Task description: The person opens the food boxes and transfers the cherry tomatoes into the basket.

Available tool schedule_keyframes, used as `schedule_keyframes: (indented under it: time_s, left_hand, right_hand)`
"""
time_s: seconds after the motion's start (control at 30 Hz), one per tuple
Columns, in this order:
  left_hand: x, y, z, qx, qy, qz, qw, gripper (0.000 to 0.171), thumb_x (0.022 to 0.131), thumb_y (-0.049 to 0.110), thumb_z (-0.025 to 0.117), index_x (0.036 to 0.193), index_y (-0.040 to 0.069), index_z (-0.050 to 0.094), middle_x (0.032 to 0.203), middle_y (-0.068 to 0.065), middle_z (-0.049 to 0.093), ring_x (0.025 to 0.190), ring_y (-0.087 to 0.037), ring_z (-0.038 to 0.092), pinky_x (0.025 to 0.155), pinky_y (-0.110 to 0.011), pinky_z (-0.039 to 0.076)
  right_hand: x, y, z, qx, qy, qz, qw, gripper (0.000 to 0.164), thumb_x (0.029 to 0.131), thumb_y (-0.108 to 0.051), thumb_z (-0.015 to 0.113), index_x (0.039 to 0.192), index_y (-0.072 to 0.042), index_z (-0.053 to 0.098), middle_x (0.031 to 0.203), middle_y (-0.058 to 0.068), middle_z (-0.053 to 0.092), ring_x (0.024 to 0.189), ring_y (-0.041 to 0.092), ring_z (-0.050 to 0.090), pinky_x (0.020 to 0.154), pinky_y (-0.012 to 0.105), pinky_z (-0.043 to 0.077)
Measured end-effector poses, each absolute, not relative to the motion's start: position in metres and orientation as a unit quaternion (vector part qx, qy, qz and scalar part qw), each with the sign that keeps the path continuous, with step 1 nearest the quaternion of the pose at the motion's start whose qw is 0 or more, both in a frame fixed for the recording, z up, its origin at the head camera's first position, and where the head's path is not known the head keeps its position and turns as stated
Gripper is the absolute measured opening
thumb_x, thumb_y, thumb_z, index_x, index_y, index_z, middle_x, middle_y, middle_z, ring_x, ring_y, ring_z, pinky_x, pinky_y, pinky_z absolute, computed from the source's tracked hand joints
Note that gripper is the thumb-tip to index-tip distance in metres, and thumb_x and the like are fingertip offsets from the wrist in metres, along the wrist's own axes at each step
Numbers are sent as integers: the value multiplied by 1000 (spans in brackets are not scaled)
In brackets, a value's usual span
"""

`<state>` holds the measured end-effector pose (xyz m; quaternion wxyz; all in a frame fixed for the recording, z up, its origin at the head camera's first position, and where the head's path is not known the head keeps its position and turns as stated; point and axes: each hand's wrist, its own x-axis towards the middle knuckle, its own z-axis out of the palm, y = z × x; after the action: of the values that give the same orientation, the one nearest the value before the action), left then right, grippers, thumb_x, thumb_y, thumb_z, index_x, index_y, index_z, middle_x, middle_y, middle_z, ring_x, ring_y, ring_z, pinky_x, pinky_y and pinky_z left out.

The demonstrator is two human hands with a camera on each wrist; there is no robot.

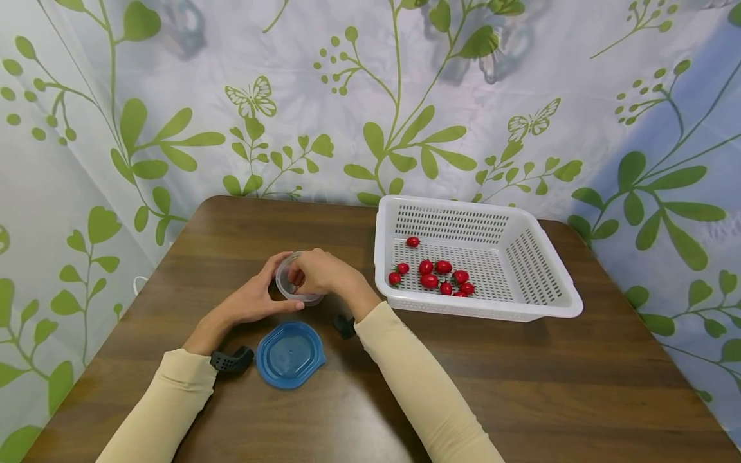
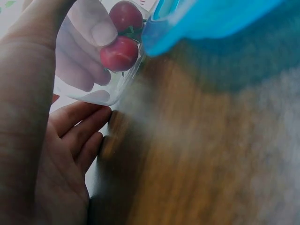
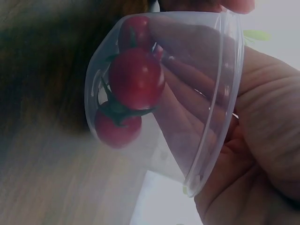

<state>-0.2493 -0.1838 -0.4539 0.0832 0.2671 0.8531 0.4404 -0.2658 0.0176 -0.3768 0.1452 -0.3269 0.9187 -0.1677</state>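
My left hand [image 1: 251, 299] holds a small clear plastic container [image 1: 284, 283] on the wooden table, thumb at the near side and fingers round the far side. Into its mouth reaches my right hand [image 1: 321, 273], fingers bent downward. Red cherry tomatoes [image 3: 137, 78] with green stems lie at the container's bottom in the right wrist view. In the left wrist view a right fingertip is right beside a tomato [image 2: 119, 54]; I cannot tell whether it is gripped. Close below the container, a blue lid [image 1: 289, 355] lies flat between the forearms.
A white perforated basket [image 1: 492, 283] stands at the back right, with several cherry tomatoes [image 1: 429, 281] towards its left side. Dark camera mounts sit at the left wrist [image 1: 231, 360] and right wrist [image 1: 344, 326]. A leaf-patterned curtain [image 1: 324, 128] hangs behind the table.
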Motion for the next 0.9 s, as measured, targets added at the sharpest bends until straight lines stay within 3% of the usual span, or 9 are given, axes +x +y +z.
schedule_keyframes:
  time_s: [0.3,0.9]
  left_hand:
    - [-249,-183,-454,262,852,444,91,107,86,39,84,163,20,13,161,-16,37,140,-37,47,114,-60,39]
    - [-249,-183,-449,253,856,441,93,106,86,41,84,163,23,14,163,-15,34,144,-37,43,116,-62,36]
  right_hand:
    - [-266,14,-376,-315,924,-147,157,30,87,-25,85,114,-14,78,105,-2,75,93,11,68,86,26,60]
    - [-263,22,-362,-328,927,-158,94,24,92,-28,79,113,-16,78,101,-5,75,90,8,67,75,17,55]
